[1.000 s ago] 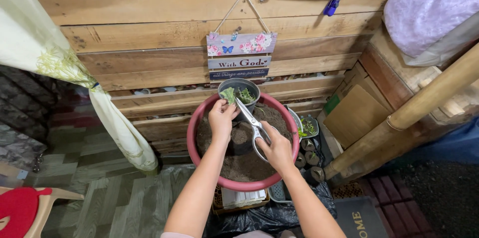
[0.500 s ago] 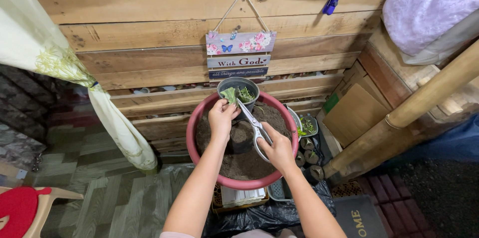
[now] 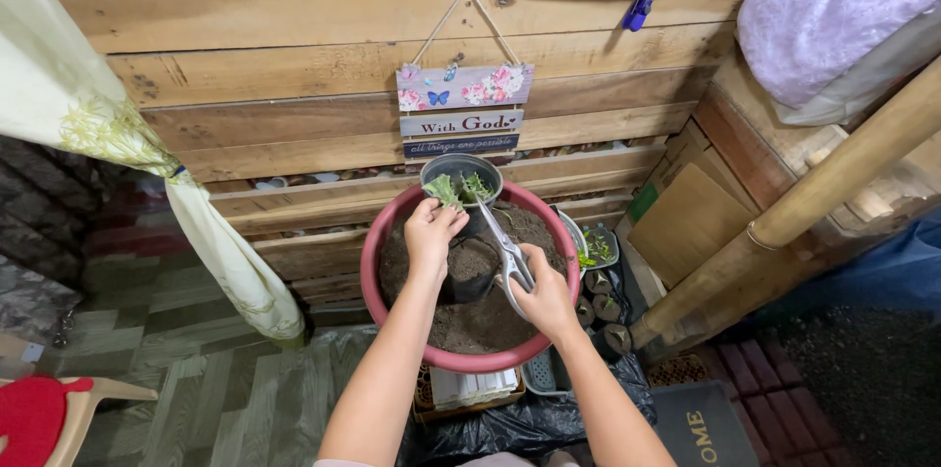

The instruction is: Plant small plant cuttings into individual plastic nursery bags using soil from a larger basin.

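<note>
Basin (image 3: 377,261), one, red, soil-filled; one small pot (image 3: 461,173) at its 12 o'clock rim against planks, open floor at 8 o'clock. Left hand (image 3: 431,232) pinches one seedling (image 3: 444,190); right hand (image 3: 544,295) grips one pair of scissors (image 3: 505,246).

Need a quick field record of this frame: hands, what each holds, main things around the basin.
left hand: pinches a small green seedling at the rim of the dark pot
right hand: grips scissors, blades pointing up toward the seedling
dark pot: small, round, at the far edge of the basin
basin: round, red, filled with soil
hanging sign: on the wooden plank wall, above the pot
small seedling pots: right of the basin, on the floor
curtain: pale, at left
</note>
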